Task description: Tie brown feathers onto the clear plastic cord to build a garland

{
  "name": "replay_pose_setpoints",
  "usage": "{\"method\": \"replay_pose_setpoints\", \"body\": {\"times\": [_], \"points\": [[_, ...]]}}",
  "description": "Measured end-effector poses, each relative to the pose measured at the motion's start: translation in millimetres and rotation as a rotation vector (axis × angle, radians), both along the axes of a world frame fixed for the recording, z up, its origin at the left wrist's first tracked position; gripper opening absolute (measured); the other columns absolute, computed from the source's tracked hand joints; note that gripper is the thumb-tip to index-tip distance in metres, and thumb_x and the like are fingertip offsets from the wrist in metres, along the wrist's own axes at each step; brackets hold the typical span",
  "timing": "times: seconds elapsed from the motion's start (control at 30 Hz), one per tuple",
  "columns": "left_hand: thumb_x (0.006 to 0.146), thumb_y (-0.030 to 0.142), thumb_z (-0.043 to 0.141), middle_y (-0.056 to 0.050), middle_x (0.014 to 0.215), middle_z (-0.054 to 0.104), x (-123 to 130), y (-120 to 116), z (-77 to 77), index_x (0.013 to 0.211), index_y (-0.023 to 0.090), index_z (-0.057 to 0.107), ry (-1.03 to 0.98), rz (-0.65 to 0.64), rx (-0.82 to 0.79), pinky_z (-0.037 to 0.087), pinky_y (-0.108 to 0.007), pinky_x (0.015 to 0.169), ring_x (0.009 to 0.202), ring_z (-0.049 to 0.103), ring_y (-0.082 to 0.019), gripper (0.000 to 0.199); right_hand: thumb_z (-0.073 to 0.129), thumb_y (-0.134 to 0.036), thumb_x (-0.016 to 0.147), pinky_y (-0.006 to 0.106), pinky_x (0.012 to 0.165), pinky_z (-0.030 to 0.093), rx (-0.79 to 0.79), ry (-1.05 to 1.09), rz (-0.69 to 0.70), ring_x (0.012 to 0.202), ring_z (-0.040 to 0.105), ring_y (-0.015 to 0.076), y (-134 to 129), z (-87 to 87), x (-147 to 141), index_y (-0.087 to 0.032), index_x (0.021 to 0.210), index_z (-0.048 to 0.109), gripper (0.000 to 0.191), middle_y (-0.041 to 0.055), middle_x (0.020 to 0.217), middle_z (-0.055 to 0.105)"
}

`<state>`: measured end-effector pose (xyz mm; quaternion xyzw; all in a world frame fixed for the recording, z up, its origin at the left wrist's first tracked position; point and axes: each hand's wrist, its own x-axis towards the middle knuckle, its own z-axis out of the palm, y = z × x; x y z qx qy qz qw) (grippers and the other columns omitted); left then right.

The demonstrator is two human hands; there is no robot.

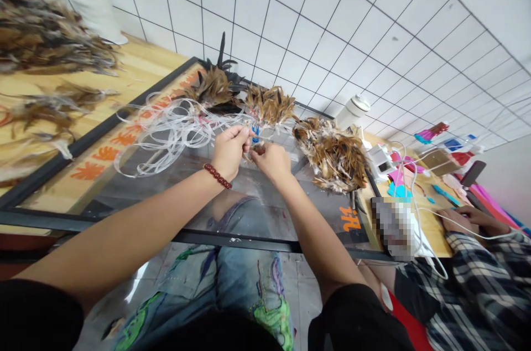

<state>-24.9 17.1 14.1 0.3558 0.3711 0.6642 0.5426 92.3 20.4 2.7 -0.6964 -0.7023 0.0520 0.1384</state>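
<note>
Over the glass-topped, black-framed table, my left hand, with a red bead bracelet, is closed in a pinch; what its fingertips hold is too small to make out. Close on its right, my right hand pinches a small brownish tuft that looks like a feather. Beyond the fingers stands a small blue item, partly hidden. A loose tangle of white flat cord lies left of my hands, its strands running toward them. Brown feather bunches sit just behind.
More feathers form a ring-shaped pile at right, a dark-plumed bunch behind and a heap at far left. A white spool stands by the tiled wall. At right are white cables, a pixelated item and a co-worker's hands.
</note>
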Motion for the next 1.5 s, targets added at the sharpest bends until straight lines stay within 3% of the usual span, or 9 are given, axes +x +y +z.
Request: {"method": "replay_pose_setpoints", "body": {"times": [0.23,0.37,0.47,0.57,0.73,0.93,1.07,1.23,1.5], "points": [[0.081,0.011,0.052,0.003,0.051,0.048,-3,13,-5.6,0.063,0.013,0.06,-0.072,0.112,-0.086,0.035,-0.016,0.046,0.045,0.043,-0.005,0.02,0.057,-0.033,0.077,0.021,0.058,0.038,-0.149,0.302,0.373,0.06,0.053,0.0108,-23,16.0,63,-0.017,0.077,0.067,0.019,0.0007,0.068,0.064],[0.081,0.011,0.051,0.003,0.052,0.048,-1,12,-7.4,0.064,0.013,0.059,-0.09,0.069,-0.162,0.035,-0.016,0.044,0.043,0.043,-0.005,0.019,0.065,-0.039,0.071,0.023,0.063,0.042,-0.07,0.386,0.219,0.065,0.055,0.0121,-31,21.1,97,-0.015,0.093,0.07,0.033,0.003,0.077,0.066],[0.081,0.012,0.051,0.004,0.051,0.047,0,9,-8.6,0.064,0.013,0.058,-0.079,0.051,-0.152,0.034,-0.016,0.043,0.042,0.042,-0.005,0.019,0.058,-0.044,0.077,0.024,0.063,0.042,0.047,0.424,0.019,0.064,0.056,0.0131,-32,17.6,88,-0.015,0.088,0.07,0.034,0.0028,0.071,0.065],[0.08,0.013,0.053,0.004,0.051,0.047,0,8,-9.7,0.065,0.013,0.058,-0.067,0.029,-0.144,0.033,-0.016,0.042,0.042,0.042,-0.005,0.016,0.055,-0.057,0.077,0.025,0.062,0.041,0.093,0.322,-0.05,0.065,0.056,0.0144,-36,10.3,63,-0.018,0.082,0.069,0.042,0.0032,0.073,0.065],[0.08,0.014,0.054,0.004,0.052,0.048,1,5,-10.2,0.066,0.012,0.059,-0.051,-0.002,-0.158,0.034,-0.015,0.042,0.043,0.043,-0.004,0.015,0.066,-0.048,0.071,0.025,0.063,0.039,0.048,0.135,0.044,0.069,0.055,0.0149,-43,-6.0,46,-0.021,0.081,0.067,0.029,0.0034,0.079,0.064],[0.082,0.015,0.055,-0.001,0.06,0.057,6,-4,-8.4,0.067,0.011,0.06,-0.059,-0.18,-0.247,0.044,-0.017,0.05,0.05,0.054,-0.007,0.016,0.056,-0.04,0.081,0.023,0.062,0.04,0.231,0.635,0.101,0.062,0.048,0.011,-36,-16.8,57,-0.017,0.075,0.062,0.024,-0.0011,0.068,0.056],[0.081,0.015,0.058,-0.007,0.073,0.066,11,-12,-8.0,0.072,0.009,0.063,-0.088,-0.299,-0.283,0.049,-0.019,0.06,0.061,0.061,-0.009,0.012,0.055,-0.041,0.083,0.024,0.066,0.041,0.346,0.742,0.111,0.065,0.047,0.0112,-41,-12.4,48,-0.018,0.075,0.059,0.025,-0.0011,0.068,0.054],[0.074,0.017,0.067,-0.005,0.069,0.066,17,-17,-11.3,0.072,0.009,0.065,-0.178,-0.338,-0.269,0.05,-0.022,0.062,0.06,0.06,-0.009,0.008,0.054,-0.036,0.085,0.025,0.069,0.042,0.37,0.681,0.169,0.065,0.05,0.0117,-51,-10.3,31,-0.018,0.075,0.061,0.021,-0.0003,0.069,0.059],[0.061,0.034,0.079,-0.005,0.071,0.068,20,-19,-19.7,0.072,0.012,0.068,-0.142,-0.361,-0.189,0.048,-0.024,0.07,0.067,0.06,-0.012,0.027,0.051,-0.034,0.085,0.023,0.063,0.041,0.32,0.597,0.124,0.059,0.052,0.0113,-47,-20.5,26,-0.02,0.069,0.057,0.022,-0.0017,0.063,0.06]]}}
